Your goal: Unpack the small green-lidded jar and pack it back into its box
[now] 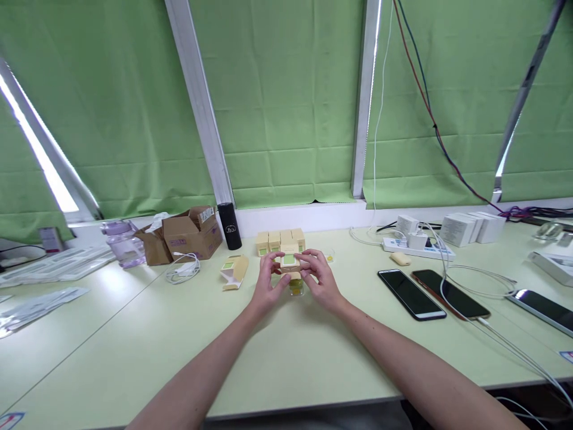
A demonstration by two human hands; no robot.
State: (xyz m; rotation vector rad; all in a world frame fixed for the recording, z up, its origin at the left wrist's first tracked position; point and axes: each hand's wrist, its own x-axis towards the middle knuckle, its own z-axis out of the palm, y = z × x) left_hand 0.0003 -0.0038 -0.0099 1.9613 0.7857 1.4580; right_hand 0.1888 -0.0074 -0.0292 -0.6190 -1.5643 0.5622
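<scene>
Head view: 2 hands pinch 1 small carton (289, 261) over a little jar (296, 288) at mid-worktop.

The left hand (268, 282) and right hand (320, 279) meet with forearms angled inward, wrists low and fingers curled. Each grip is clamped on a side of the carton. The jar stands just beneath it on the worktop (277, 358). By my reading, the carton is being worked at the jar; fitting the 2 calls for a level carton and steady fingertips. A row of 4 like cartons (280, 240) sits at 12 o'clock, an opened carton (235, 270) at 9, and 2 phones (430, 294) at 3.
</scene>
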